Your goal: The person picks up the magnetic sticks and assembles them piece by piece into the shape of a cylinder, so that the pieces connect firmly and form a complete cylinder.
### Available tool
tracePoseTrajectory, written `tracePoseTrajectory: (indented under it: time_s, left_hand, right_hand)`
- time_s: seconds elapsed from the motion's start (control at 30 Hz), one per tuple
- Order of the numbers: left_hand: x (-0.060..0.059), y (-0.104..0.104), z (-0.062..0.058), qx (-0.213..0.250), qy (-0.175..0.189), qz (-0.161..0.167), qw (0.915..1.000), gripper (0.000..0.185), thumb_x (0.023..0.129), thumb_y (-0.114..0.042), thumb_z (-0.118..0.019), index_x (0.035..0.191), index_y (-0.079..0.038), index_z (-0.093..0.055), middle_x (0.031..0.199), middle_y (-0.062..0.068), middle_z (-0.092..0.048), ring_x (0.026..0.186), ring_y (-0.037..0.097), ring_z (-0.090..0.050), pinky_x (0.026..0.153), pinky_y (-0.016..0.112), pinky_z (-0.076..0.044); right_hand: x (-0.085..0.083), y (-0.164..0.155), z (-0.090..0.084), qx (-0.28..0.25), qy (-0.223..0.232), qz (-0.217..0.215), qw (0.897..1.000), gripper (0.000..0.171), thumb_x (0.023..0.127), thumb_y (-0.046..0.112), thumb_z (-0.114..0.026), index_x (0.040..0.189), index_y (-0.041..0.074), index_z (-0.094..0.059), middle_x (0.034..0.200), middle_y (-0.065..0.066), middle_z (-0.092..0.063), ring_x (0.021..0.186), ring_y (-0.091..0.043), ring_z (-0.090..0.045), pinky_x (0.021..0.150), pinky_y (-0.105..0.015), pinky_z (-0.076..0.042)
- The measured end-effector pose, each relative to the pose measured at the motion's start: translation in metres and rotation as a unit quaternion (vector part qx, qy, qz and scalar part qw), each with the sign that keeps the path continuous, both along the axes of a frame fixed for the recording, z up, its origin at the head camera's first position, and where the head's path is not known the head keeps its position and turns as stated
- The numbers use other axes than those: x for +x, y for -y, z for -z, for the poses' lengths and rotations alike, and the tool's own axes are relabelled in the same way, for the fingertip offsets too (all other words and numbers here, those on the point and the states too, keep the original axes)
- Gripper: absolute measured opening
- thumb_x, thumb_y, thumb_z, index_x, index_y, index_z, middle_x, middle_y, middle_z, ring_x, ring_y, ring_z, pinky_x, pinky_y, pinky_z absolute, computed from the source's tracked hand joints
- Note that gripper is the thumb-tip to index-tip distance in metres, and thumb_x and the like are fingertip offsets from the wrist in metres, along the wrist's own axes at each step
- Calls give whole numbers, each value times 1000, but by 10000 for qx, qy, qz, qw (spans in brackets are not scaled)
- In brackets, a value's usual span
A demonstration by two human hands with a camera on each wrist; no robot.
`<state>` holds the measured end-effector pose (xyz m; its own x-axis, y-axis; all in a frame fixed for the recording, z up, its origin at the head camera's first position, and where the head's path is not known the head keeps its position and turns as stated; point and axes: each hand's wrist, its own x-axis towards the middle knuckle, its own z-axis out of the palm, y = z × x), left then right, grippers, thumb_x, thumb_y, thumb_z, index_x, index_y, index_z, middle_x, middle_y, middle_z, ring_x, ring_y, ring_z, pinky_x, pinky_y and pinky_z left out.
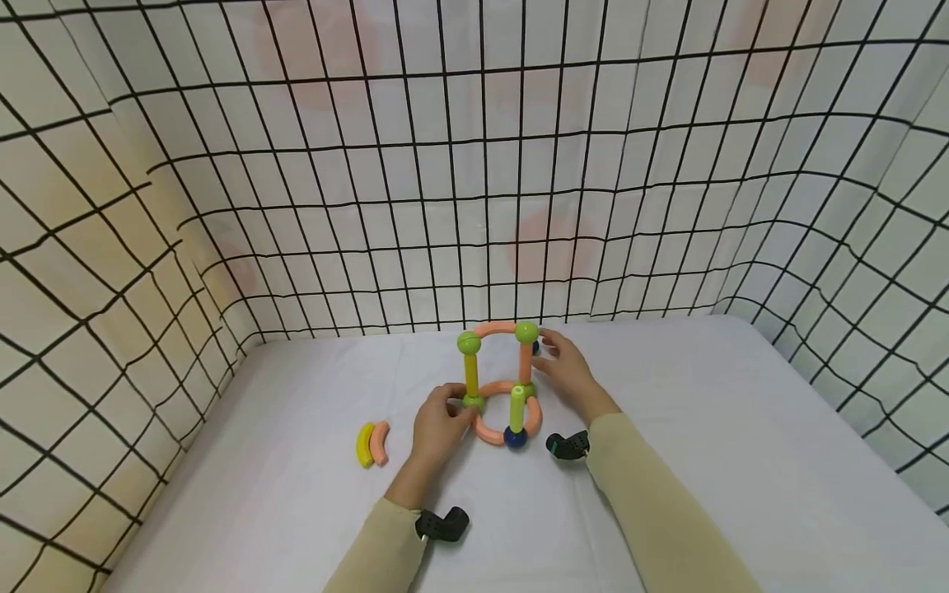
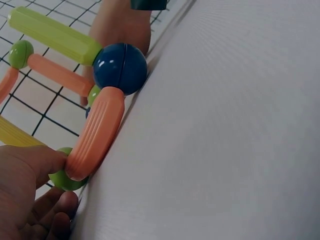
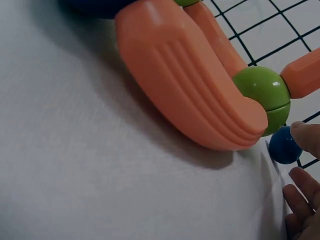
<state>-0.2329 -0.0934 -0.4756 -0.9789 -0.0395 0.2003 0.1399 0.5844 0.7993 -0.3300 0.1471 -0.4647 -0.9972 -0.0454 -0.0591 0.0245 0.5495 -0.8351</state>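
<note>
A toy frame of rods and balls (image 1: 500, 383) stands mid-table. Its base is a ring of orange curved pieces (image 2: 97, 132) joined by a dark blue ball (image 1: 515, 437) and green balls. Yellow, green and orange uprights rise from it, and two green balls (image 1: 469, 343) carry an orange arch. My left hand (image 1: 441, 420) pinches the green base ball (image 2: 65, 177) at the frame's left. My right hand (image 1: 567, 366) sits behind the frame's right side. Its fingertips (image 3: 306, 137) hold a small blue ball (image 3: 284, 145) beside a green base ball (image 3: 262, 97).
A loose yellow curve (image 1: 365, 445) and a loose orange curve (image 1: 381, 442) lie side by side left of my left hand. White cloth (image 1: 704, 428) covers the table. Black-gridded walls (image 1: 474, 206) close it in at the back and both sides.
</note>
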Motion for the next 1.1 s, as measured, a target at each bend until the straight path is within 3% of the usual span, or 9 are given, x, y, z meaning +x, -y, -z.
tracePoseTrajectory:
  time_s: [0.27, 0.4, 0.77, 1.1]
  left_hand:
    - [-1, -3, 0, -89, -87, -36, 9999, 32, 87, -22, -75, 117, -13, -69, 108, 4, -68, 84, 13, -58, 72, 28, -47]
    - [-1, -3, 0, -122, -99, -88, 9998, 32, 86, -22, -75, 117, -13, -69, 106, 3, -68, 82, 12, -58, 71, 28, -47]
    - [0, -2, -1, -87, -9, -42, 10000, 32, 87, -22, -75, 117, -13, -69, 107, 4, -67, 84, 13, -57, 71, 28, -47]
    - [1, -2, -1, -97, 58, -62, 9999, 31, 88, -23, -75, 117, -14, -69, 107, 2, -67, 84, 13, -57, 71, 28, -46]
  right_hand:
    - [-9, 1, -2, 654, 71, -90, 9978, 63, 99, 37, -60, 155, 28, -34, 161, -12, -33, 147, -39, -30, 118, -66, -12]
    - [-10, 1, -2, 894, -11, -159, 9959, 62, 99, 37, -60, 155, 25, -37, 160, -14, -35, 146, -41, -31, 117, -66, -16]
    - [-6, 2, 3, 811, -243, -103, 9964, 51, 98, 32, -62, 146, 21, -49, 151, -7, -50, 145, -35, -39, 117, -60, -27]
    - [6, -4, 1, 328, -295, 167, 9989, 45, 95, 29, -66, 138, 18, -55, 145, -13, -54, 137, -35, -47, 115, -54, -35]
